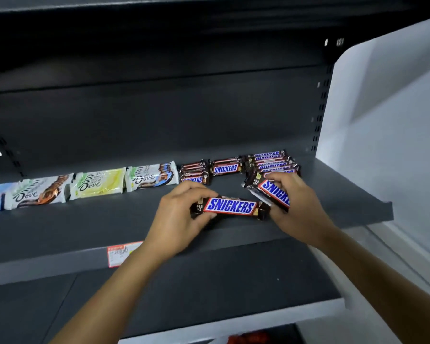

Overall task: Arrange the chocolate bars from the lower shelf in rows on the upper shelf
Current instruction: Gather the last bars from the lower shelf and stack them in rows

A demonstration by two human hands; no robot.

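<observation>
My left hand (178,217) grips the left end of a brown Snickers bar (230,207) held level over the dark upper shelf (85,234). My right hand (296,202) holds another Snickers bar (274,191), tilted, with its left end toward the back. Behind my hands, several Snickers bars lie in stacks: one at the left (194,172), one in the middle (226,166) and one at the right (271,161). The lower shelf (209,301) shows beneath my forearms; its bars are not visible.
Dove bars lie in a row along the back left of the upper shelf: white-brown (39,192), yellow-green (97,183), white-blue (150,177). A price label (121,253) sticks on the shelf's front edge. A white side panel (382,145) bounds the shelf at right.
</observation>
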